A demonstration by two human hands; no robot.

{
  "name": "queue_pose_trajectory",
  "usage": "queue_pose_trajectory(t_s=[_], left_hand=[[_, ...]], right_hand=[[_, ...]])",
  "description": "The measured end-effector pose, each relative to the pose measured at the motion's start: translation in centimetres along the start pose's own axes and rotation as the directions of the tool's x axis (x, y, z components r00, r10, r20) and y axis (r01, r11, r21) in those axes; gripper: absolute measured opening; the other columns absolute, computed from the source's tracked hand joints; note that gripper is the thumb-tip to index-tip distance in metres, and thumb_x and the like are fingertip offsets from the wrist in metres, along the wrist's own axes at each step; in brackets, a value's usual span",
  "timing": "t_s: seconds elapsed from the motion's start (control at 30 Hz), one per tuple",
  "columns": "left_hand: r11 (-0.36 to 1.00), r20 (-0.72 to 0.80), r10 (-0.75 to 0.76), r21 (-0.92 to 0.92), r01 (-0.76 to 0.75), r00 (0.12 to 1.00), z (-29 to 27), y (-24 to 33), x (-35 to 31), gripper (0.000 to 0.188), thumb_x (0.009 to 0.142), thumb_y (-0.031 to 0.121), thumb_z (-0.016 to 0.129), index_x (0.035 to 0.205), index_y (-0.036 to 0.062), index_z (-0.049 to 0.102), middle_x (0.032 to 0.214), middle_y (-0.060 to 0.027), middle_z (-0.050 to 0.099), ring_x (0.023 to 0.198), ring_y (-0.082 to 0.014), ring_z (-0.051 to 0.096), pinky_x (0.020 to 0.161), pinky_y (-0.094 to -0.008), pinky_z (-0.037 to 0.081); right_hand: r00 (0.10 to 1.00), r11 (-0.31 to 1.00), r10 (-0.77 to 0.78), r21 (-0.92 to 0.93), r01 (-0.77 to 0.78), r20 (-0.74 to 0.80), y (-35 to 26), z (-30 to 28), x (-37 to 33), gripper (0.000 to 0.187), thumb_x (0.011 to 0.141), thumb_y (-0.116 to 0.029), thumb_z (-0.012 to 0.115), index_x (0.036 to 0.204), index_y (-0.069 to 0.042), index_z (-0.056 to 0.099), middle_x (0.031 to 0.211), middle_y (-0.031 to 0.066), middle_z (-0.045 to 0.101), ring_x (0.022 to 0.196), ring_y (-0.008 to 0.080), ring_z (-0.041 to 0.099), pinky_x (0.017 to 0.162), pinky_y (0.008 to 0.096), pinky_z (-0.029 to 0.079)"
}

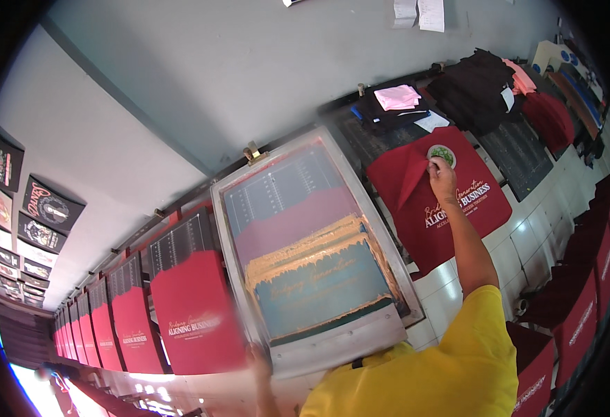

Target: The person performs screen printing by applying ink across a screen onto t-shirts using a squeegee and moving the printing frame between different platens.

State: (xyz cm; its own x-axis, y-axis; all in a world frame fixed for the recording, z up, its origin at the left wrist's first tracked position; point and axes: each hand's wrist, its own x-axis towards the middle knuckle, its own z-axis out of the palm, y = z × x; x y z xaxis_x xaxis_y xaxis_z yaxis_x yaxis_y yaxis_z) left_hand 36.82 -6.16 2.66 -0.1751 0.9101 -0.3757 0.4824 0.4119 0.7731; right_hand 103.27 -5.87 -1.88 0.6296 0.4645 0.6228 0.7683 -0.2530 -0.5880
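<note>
My right arm reaches across to a red shirt [485, 208] lying on a flat board. My right hand [442, 177] is closed on its fabric, and a fold of cloth is drawn up beside the fingers. Just above that hand sits a round white patch with a green pattern [444, 154]. Between my arms lies a screen-printing frame [332, 156] with a pale metal border; gold ink [305, 247] is smeared around its teal stencil area [326, 285]. My left hand [257, 359], smeared by motion, is low beside the frame's near left corner; its fingers cannot be made out.
A row of printed red shirts [197, 313] on boards runs off to the left. Folded dark garments [475, 87] and a pink cloth [397, 97] rest at the back right. More red shirts [576, 326] are at the right. A brass-coloured clamp [253, 153] tops the frame.
</note>
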Motion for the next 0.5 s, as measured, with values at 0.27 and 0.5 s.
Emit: queue_pose_trajectory(t_s=[0.27,0.5], left_hand=[[0.998,0.041,0.054,0.010,-0.055,0.998,-0.4,-1.2,0.5,0.069,0.101,0.050,0.042,0.134,-0.0103,0.047,0.124,-0.0239,0.057,0.116,-0.0308,0.052,0.101,-0.0391,0.039],[0.996,0.058,0.087,0.011,-0.088,0.995,-0.5,-1.3,0.5,0.073,0.099,0.053,0.043,0.136,-0.0098,0.046,0.126,-0.0246,0.056,0.120,-0.0329,0.051,0.104,-0.0401,0.037]], right_hand=[[0.852,0.788,0.523,0.393,-0.474,-0.020,5.3,-1.9,-1.1,0.014,0.094,-0.005,0.057,0.106,-0.001,0.064,0.092,0.0054,0.066,0.085,0.0142,0.063,0.077,0.0277,0.051],[0.777,0.633,0.630,0.572,-0.522,0.012,6.3,-2.6,1.5,0.016,0.098,-0.008,0.052,0.108,-0.004,0.063,0.097,0.0030,0.064,0.085,0.0119,0.058,0.075,0.0259,0.044]])
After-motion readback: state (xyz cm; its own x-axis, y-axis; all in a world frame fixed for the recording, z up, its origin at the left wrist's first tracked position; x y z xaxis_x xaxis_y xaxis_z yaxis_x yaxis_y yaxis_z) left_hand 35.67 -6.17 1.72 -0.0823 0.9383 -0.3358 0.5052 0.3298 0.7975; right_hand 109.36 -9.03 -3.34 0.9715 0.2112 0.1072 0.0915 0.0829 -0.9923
